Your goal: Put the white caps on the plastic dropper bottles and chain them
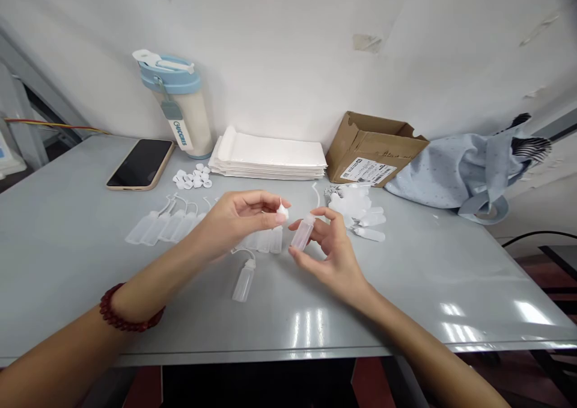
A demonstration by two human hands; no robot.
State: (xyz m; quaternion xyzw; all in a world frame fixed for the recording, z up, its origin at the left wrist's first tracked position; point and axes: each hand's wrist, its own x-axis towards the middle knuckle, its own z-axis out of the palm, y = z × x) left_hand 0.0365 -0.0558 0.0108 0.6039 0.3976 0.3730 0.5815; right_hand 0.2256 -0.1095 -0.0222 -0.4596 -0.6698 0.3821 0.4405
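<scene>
Between thumb and fingers, my left hand [246, 219] pinches a small white nozzle cap [282, 210] with a thin tip pointing up. To its right, my right hand [331, 246] grips a small translucent bottle [303, 232], tilted, with its neck upward. Cap and bottle are apart. Below my left hand, a single bottle with a curved tube [244, 282] lies on the grey table. More bottles [157, 226] lie in a row to the left, and others [269, 240] lie partly hidden behind my left hand.
White caps [193, 178] lie near a phone [141, 164] and a blue-lidded cup [183, 107]. White packets [270, 152] are stacked along the wall. A cardboard box [374, 149] stands behind a pile of white parts [354, 207]. Light blue cloth [446, 170] lies at the right.
</scene>
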